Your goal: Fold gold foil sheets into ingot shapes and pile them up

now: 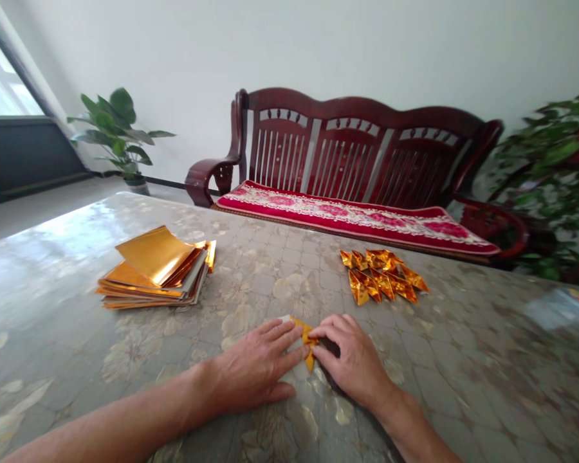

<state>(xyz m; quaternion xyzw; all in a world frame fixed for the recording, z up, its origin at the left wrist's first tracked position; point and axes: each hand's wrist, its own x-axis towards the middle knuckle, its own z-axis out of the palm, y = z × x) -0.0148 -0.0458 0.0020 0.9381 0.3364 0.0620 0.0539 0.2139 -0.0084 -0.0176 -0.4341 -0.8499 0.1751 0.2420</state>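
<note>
A small piece of gold foil paper (307, 337), partly folded, lies on the table between my hands, with a white edge showing beside it. My left hand (253, 366) presses its fingertips onto the piece from the left, and my right hand (352, 357) pinches it from the right. Much of the piece is hidden under my fingers. Up the table to the left stands a loose stack of gold foil sheets (154, 273), its top sheets curling upward. Several small folded gold foil triangles (379, 276) lie in a heap up to the right.
The table (255, 283) has a glossy, floral grey top. Beyond its far edge stand a dark red wooden bench (357, 148) with a red cushion (347, 218) and a potted plant (113, 135). Another leafy plant (545, 186) stands at the right.
</note>
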